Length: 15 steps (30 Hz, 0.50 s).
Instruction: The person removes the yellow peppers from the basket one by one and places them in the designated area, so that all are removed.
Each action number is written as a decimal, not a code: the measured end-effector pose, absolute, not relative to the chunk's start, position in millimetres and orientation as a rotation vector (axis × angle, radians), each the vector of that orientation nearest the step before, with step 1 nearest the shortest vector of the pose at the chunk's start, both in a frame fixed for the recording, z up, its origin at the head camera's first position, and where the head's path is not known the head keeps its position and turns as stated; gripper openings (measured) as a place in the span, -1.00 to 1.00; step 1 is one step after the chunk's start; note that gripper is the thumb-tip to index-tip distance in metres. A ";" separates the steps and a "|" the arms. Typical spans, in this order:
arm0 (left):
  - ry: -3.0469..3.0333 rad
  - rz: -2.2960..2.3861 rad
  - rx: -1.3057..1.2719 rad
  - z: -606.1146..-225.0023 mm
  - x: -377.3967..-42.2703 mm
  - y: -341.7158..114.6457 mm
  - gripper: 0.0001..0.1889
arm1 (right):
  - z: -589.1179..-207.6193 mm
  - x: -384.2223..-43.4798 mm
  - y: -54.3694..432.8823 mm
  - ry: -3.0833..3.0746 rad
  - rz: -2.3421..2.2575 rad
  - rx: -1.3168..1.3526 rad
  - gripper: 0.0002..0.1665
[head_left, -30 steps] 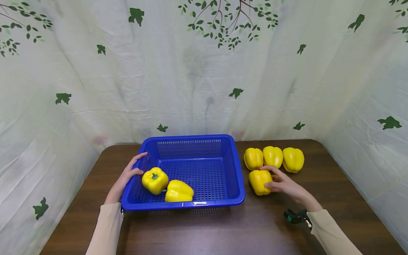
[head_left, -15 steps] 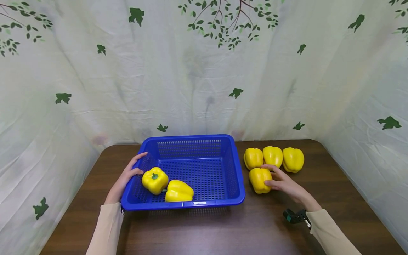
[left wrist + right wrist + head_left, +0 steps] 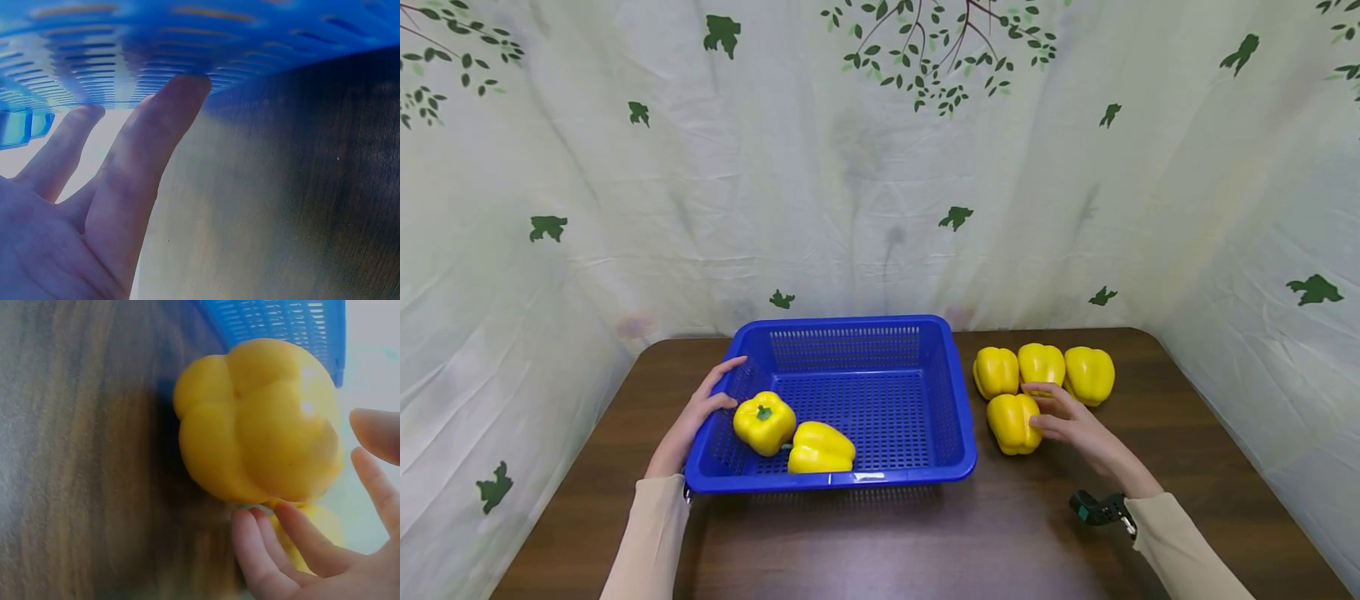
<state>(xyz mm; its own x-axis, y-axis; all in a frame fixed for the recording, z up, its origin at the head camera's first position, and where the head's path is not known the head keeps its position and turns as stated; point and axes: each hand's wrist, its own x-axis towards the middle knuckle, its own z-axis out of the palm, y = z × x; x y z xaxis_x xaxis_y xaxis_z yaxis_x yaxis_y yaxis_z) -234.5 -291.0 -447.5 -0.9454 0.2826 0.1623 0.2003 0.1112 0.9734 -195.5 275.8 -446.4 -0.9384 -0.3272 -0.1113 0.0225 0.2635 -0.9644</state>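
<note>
Steadying left grip [image 3: 695,414]: holds basket rim [image 3: 917,477], likely against sliding.
Right grip [image 3: 1090,434]: wide beside pepper [image 3: 1012,425], apparently suiting its girth.

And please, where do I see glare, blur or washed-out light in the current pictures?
Head view: mostly sharp, with soft glare on the front of the table and a white streak on the basket rim; left wrist view: hazy, washed out behind the left hand; right wrist view: slightly soft, small highlights on the nearest yellow pepper, overexposed at right.
</note>
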 end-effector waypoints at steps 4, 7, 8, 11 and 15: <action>2.286 1.998 0.503 -447.7 -234.4 -291.5 -0.33 | -443.0 -197.2 277.7 2.253 -1.770 -0.283 -0.34; 2.284 1.992 0.492 -447.5 -234.1 -291.5 -0.33 | -439.3 -198.4 278.5 2.267 -1.788 -0.298 -0.36; 2.280 1.991 0.487 -447.3 -233.9 -291.2 -0.33 | -438.0 -198.9 278.7 2.272 -1.791 -0.300 -0.37; 2.282 1.981 0.471 -446.8 -233.4 -291.2 -0.33 | -434.0 -200.9 278.8 2.276 -1.812 -0.297 -0.38; 2.291 1.971 0.456 -446.0 -232.6 -291.0 -0.33 | -429.1 -204.7 277.4 2.276 -1.842 -0.321 -0.39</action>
